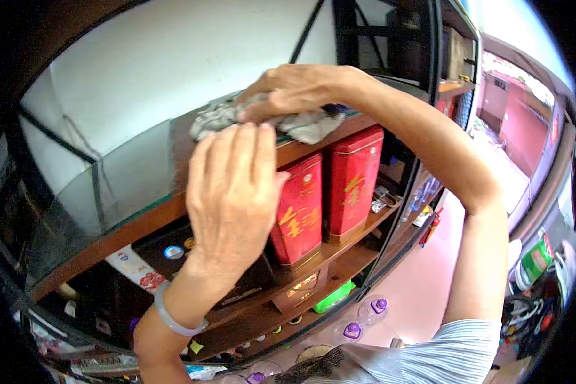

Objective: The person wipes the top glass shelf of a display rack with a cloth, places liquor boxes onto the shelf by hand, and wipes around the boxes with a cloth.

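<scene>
A crumpled grey cloth [310,127] lies on the glass shelf top [131,168]. My right hand [291,91] reaches over from the right and presses down on the cloth, its fingers curled into the folds. My left hand [233,185], with a pale bangle [173,315] on the wrist, is raised before the front edge of the shelf. Its fingers are stretched out side by side and hold nothing. The fingertips overlap the near edge of the cloth in view; whether they touch it I cannot tell.
Below the glass stand two red tins, one left [299,214] and one right [354,182], with gold characters. Lower down are a green packet [334,297] and plastic bottles with purple caps [352,330]. A black metal post [433,54] rises at the right.
</scene>
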Demonstrator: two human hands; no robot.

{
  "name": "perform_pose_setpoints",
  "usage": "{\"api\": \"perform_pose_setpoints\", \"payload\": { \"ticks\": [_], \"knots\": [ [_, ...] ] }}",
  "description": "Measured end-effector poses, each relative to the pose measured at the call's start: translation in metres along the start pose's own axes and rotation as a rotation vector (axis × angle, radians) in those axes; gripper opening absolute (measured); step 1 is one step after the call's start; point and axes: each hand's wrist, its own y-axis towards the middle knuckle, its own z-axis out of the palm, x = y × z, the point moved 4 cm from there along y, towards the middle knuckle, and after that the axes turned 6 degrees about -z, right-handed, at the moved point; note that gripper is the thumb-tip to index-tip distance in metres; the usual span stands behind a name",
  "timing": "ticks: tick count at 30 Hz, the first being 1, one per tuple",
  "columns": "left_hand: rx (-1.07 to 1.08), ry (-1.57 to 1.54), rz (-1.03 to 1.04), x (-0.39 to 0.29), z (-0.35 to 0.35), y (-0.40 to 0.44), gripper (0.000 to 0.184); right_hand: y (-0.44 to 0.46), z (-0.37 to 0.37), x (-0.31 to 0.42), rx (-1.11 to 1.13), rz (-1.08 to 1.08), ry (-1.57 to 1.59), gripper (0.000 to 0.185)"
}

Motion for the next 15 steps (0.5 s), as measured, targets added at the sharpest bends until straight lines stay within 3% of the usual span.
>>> {"api": "perform_pose_setpoints", "payload": {
  "ticks": [1,6,8,9,11,13,15],
  "knots": [
    [0.009,0.014,0.011,0.000,0.003,0.001,0.056,-0.002,-0.001,-0.006,0.002,0.037,0.023,0.067],
    [0.009,0.030,0.002,0.003,0.015,-0.001,0.051,-0.030,0.002,-0.054,-0.225,-0.199,-0.130,0.055],
    [-0.008,0.033,0.018,0.002,0.016,-0.003,0.050,-0.051,-0.002,-0.089,-0.238,-0.034,-0.176,0.054],
    [-0.019,0.037,0.024,0.002,0.016,-0.004,0.049,-0.067,-0.006,-0.108,-0.207,0.181,-0.185,0.054],
    [-0.028,0.031,0.025,0.002,0.018,-0.005,0.048,-0.098,-0.013,-0.140,-0.216,0.247,-0.308,0.050],
    [-0.037,0.018,0.007,0.002,0.020,-0.005,0.049,-0.123,-0.011,-0.187,-0.174,0.106,-0.479,0.031],
    [-0.042,0.015,0.000,0.001,0.020,-0.005,0.049,-0.139,-0.005,-0.229,-0.121,0.024,-0.760,0.026]
  ]
}}
